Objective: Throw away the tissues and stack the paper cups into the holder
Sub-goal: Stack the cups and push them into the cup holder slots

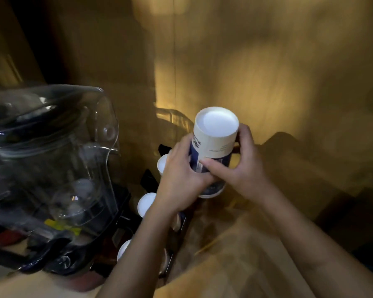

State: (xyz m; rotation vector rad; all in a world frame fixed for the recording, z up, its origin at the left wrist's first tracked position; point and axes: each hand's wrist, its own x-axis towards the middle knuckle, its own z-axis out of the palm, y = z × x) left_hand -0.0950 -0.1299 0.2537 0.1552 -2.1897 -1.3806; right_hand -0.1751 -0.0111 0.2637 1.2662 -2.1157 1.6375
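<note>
A white and blue paper cup (216, 136) is held upside down in the middle of the view, its white base facing me. It sits over other cups, forming a short stack whose lower rim (211, 192) shows below my fingers. My left hand (181, 179) grips the stack from the left and my right hand (241, 166) from the right. Three more upturned cups (146, 203) stand in a dark holder (148, 179) left of my hands, partly hidden by my left arm. No tissues are in sight.
A large clear plastic blender jug (58, 151) on a dark base (52, 261) fills the left side. A tan wall (246, 61) stands behind. A wooden surface (235, 265) lies under my arms. The scene is dim and blurred.
</note>
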